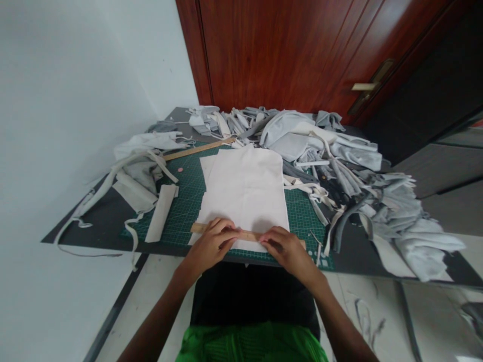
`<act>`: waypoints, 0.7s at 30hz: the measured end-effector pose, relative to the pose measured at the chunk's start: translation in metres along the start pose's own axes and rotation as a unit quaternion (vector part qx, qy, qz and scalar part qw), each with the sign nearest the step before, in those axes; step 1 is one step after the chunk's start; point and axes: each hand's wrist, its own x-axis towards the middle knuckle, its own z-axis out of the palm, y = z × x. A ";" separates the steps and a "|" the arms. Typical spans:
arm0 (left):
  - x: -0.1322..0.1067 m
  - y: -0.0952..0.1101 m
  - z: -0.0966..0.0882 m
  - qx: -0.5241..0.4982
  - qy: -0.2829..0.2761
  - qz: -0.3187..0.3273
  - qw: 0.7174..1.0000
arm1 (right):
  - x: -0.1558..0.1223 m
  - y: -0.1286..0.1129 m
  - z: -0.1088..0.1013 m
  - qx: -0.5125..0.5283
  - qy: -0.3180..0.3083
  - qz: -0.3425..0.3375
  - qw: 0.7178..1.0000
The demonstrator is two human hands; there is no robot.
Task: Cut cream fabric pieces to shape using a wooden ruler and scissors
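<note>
The left hand (211, 246) and right hand (289, 253) curve over a wooden ruler (196, 228), their fingers closed down on it, one hand towards each end. The ruler lies across the near end of a white fabric panel (243, 196), with both ends sticking out past the cloth, so the panel stretches away from the hands. The panel lies flat on a green cutting mat (304, 221), which sits on a dark bench (101, 226). A white fabric strip (161, 213) lies on the mat to the left. A longer wooden rule (199, 149) lies beyond the panel, and grey and white fabric scraps (396, 211) heap along the far and right sides.
</note>
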 end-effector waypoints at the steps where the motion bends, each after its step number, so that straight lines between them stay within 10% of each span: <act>1: 0.000 0.000 0.000 0.001 -0.001 0.001 1.000 | 0.002 -0.002 0.004 -0.006 -0.008 -0.007 1.000; 21: 0.000 0.003 -0.002 0.000 0.000 0.028 1.000 | 0.017 -0.018 0.021 -0.187 -0.059 -0.048 0.979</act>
